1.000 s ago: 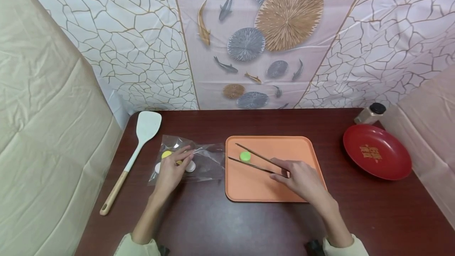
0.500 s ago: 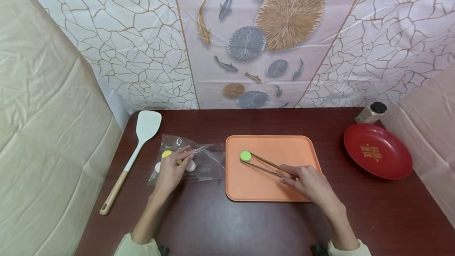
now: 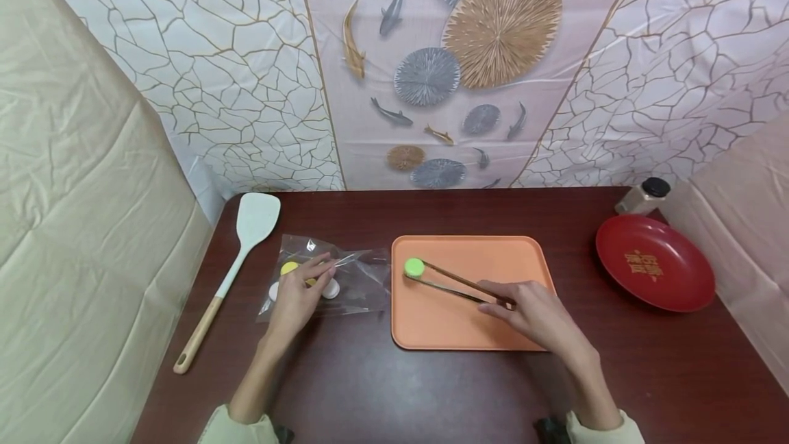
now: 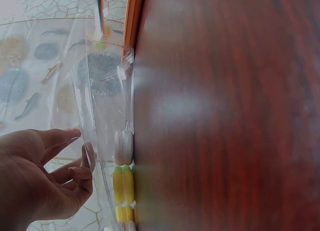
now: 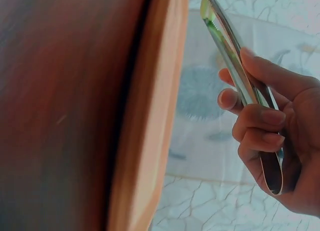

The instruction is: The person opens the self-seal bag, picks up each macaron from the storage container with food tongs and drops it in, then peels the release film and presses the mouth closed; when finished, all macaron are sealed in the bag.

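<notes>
My right hand (image 3: 530,307) grips metal tongs (image 5: 232,56), with thumb and fingers curled round them. Between the tips of the tongs is a green macaron (image 3: 414,267), lifted above the left part of the orange tray (image 3: 474,334). Over at the left, my left hand (image 3: 298,297) pinches the upper film of a clear plastic bag (image 3: 364,293). Inside the bag lie several macarons: a white macaron (image 4: 123,147) and a yellow macaron (image 4: 123,183) show in the left wrist view. Part of the bag is hidden under the left hand.
A spatula (image 3: 254,225) with a pale head and wooden handle lies left of the bag. At the right stand a red plate (image 3: 653,286) and a black-capped jar (image 3: 641,199). Patterned cloth (image 3: 425,156) closes off the back of the dark table (image 3: 370,396).
The tongs have closed on the green macaron, lifted it off the tray and carried it a little to the left. The left hand and the bag have stayed in place.
</notes>
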